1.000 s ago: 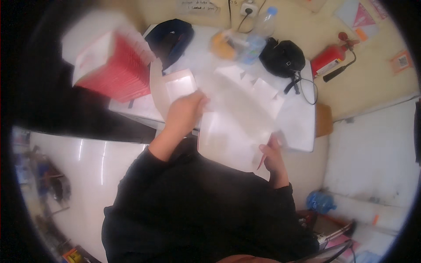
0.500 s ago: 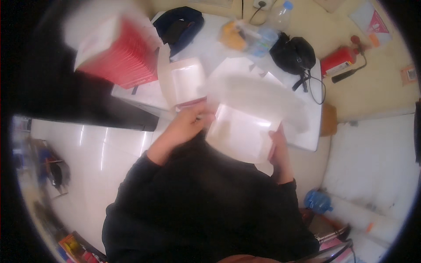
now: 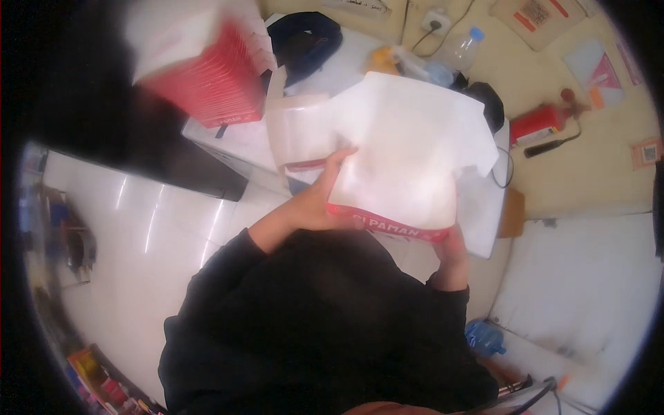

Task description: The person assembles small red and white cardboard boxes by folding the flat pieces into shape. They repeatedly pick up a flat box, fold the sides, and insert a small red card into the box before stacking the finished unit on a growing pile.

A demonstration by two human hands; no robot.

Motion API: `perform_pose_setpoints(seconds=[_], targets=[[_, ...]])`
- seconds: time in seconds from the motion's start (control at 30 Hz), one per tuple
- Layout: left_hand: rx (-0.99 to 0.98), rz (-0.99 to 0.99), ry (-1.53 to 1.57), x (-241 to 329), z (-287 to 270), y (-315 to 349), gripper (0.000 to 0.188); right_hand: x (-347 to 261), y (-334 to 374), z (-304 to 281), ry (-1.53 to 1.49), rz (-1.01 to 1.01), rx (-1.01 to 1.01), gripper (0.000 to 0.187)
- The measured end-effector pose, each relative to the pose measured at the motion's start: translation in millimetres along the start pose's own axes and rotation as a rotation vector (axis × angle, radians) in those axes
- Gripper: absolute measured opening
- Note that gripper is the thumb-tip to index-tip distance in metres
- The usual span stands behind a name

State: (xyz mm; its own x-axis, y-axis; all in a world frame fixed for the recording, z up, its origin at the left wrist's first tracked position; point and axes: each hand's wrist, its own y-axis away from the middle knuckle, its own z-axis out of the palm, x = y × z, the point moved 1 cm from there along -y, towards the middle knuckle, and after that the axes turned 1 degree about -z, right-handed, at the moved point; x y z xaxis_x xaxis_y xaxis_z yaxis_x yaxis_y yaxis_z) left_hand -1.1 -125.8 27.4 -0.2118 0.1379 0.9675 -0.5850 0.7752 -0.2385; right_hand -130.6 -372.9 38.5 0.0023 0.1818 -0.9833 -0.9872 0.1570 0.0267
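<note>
Both hands hold an open white paper food box (image 3: 401, 166) with a red outer front wall, just in front of the table. My left hand (image 3: 321, 200) grips its left side, thumb over the white inside and fingers under the red wall. My right hand (image 3: 451, 252) is closed around the lower right corner, its fingers mostly hidden by the box. The box's wide flap with notched corners spreads away from me over the table. Directly left and behind stands a second open white box (image 3: 304, 128) with a red edge.
A tall stack of red and white nested boxes (image 3: 207, 83) stands at the table's left end. Behind are a dark blue cloth item (image 3: 304, 41), a clear bottle with a blue cap (image 3: 467, 48) and a black bag (image 3: 486, 104). A red fire extinguisher (image 3: 536, 124) is beside the wall.
The box in my hands has turned so that its red front wall now shows, and its flap lies further over the table. The view has shifted slightly.
</note>
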Motion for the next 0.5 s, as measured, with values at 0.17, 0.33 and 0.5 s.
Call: perform_pose_setpoints(seconds=[0.17, 0.33, 0.5], targets=[[0.121, 0.035, -0.095, -5, 7, -2, 0.115, -18, -9, 18, 0.058, 0.022, -0.001, 0.104], [0.198, 0.166, -0.086, -3, 7, -7, 0.117, -21, -22, 16, 0.059, -0.041, 0.055, 0.102], [0.504, 0.161, -0.435, -11, 11, -17, 0.112, -35, -56, 34, 1.144, -0.674, 0.040, 0.079]])
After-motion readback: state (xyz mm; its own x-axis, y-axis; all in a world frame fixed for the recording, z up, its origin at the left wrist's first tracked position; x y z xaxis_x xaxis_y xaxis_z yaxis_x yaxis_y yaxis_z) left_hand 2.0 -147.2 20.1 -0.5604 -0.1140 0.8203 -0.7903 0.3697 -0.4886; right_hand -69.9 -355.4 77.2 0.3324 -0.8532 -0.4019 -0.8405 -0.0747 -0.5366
